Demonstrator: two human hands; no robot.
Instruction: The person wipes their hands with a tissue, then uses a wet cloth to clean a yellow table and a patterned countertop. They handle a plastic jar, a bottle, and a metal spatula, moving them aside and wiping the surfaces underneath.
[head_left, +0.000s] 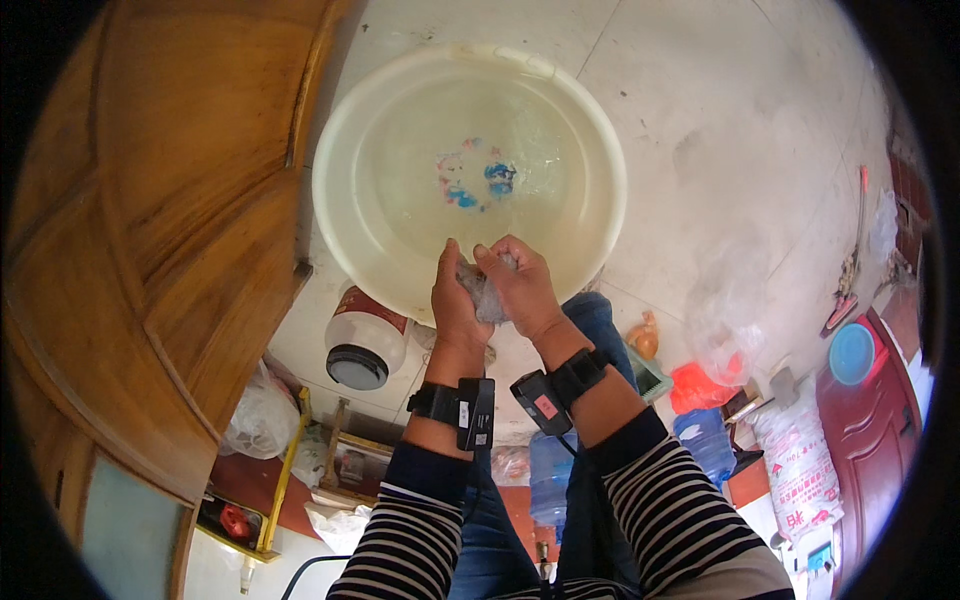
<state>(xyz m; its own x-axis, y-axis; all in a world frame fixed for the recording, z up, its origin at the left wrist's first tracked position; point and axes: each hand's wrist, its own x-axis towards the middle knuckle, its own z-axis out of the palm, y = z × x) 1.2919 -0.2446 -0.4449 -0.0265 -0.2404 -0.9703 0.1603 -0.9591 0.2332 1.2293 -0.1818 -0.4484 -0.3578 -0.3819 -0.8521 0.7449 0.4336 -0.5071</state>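
My left hand (459, 300) and my right hand (525, 289) are together over the near rim of a large pale plastic basin (330, 225). Between them they hold a crumpled, greyish, wet-looking bundle (491, 296), perhaps cloth or mesh; its kind is unclear. The left palm cups it from one side, and the right fingers and thumb close over it from the other. Shallow water seems to lie in the basin, with a worn blue and pink printed pattern (499, 180) at its bottom. Each wrist wears a black strapped device.
A clear plastic jar with a black lid (358, 366) lies by the basin's near left side. Wooden panelled furniture (210, 150) rises at the left. A red plastic bag (697, 386), blue water jugs (551, 480) and a printed white sack (799, 465) are at the near side. Tiled floor surrounds the basin.
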